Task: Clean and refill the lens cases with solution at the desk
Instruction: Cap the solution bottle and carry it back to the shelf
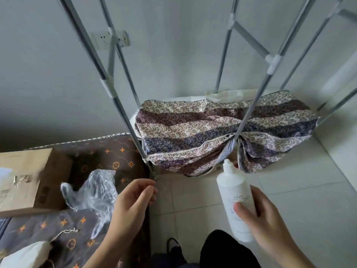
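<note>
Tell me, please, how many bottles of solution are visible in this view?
1: a white bottle, gripped upright in the right hand above the tiled floor. Others may be hidden in the cardboard box at left.

A white solution bottle (235,202) (capped, nozzle up) stands tilted slightly, faint print on its side.

No text can be read anywhere. The white solution bottle (234,202), at the lower right of the frame in the right hand (264,219), carries faint small print on its side, too blurred to make out. The cardboard box (25,178) at the left edge bears dark marks on its side, equally unreadable.
</note>
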`<state>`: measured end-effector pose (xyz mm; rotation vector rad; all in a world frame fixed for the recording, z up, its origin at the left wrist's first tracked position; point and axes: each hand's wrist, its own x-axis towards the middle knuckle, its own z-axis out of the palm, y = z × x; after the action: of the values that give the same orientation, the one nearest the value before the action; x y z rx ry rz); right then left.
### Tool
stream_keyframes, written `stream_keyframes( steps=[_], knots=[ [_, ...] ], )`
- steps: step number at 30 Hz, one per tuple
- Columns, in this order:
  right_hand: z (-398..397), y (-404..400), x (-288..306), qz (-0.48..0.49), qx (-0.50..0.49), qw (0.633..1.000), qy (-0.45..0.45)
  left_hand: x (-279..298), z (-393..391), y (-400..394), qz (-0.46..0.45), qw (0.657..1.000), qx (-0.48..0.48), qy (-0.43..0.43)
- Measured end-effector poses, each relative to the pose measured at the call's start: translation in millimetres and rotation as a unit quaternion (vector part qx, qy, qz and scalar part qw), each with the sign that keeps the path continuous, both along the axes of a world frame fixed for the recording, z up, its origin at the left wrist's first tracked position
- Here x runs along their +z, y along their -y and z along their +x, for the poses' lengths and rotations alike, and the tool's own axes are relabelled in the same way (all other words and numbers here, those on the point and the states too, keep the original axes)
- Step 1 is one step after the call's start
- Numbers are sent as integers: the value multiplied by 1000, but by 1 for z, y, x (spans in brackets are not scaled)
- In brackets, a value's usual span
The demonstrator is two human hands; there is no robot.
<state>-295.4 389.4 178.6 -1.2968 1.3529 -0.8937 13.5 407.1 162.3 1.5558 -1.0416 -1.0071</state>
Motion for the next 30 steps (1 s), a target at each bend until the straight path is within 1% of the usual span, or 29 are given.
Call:
stream_keyframes(
  steps=[5, 8, 11, 19, 22, 27, 30],
  knots=[
    [11, 73, -21, 12, 3, 1000, 0, -8, 12, 70, 12, 1000, -16, 10],
    [13, 129, -39, 13, 10, 1000, -16, -14, 14, 114, 27, 1000, -9, 4],
    [15, 195, -65, 13, 15, 1000, -15, -27, 12, 159, 23, 1000, -1, 1],
    [31, 379, -143, -26, 42, 995, -87, -89, -4, 286, 43, 998, 34, -6],
    [35, 446, -178, -10, 57, 993, -107, -118, -6, 326, 46, 998, 48, -9],
    [38, 527, -247, -13, 22, 988, -154, -164, -8, 368, 55, 996, 72, -18],
    [42, 564, -292, -9, 1, 988, -155, -188, -9, 389, 64, 994, 84, -31]
  ],
)
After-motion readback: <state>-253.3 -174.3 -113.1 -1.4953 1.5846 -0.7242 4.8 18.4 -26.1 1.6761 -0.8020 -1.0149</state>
